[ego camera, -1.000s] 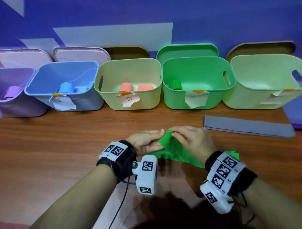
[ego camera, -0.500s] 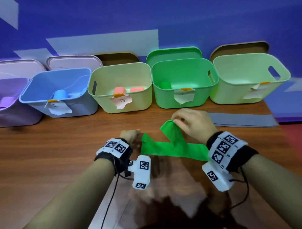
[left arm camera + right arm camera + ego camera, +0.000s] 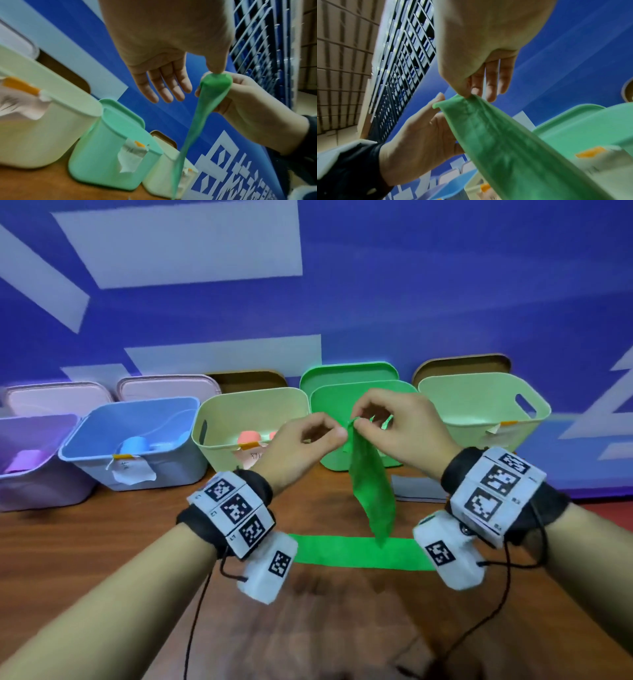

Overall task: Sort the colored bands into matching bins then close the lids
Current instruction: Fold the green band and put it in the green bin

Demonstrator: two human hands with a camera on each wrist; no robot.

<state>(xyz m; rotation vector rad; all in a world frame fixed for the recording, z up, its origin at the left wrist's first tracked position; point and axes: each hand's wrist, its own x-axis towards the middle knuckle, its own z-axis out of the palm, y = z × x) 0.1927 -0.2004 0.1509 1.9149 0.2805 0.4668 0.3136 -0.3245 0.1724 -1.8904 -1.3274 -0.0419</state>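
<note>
A green band [image 3: 371,484] hangs from my raised hands in front of the green bin [image 3: 329,409], its lower tip at the table. My right hand [image 3: 363,419] pinches its top end between thumb and forefinger, as the right wrist view shows at the pinch [image 3: 469,94]. My left hand [image 3: 337,431] is beside it; in the left wrist view its thumb tip [image 3: 216,70] touches the band's top fold [image 3: 216,81] while the other fingers [image 3: 164,88] stay apart from it. A flat green strip [image 3: 356,553] lies on the table below; whether it is a separate band I cannot tell.
Along the wall stand open bins: purple [image 3: 34,474], blue [image 3: 137,470], pale yellow [image 3: 253,409] with pink rolls, green, light green [image 3: 479,405]. Lids lean behind them. A grey band [image 3: 418,491] lies flat at the right on the wooden table [image 3: 102,542].
Both hands rose from the table to bin height. My right hand lifted one end of the green band so it now hangs. My left hand left the table and came up to the band's top.
</note>
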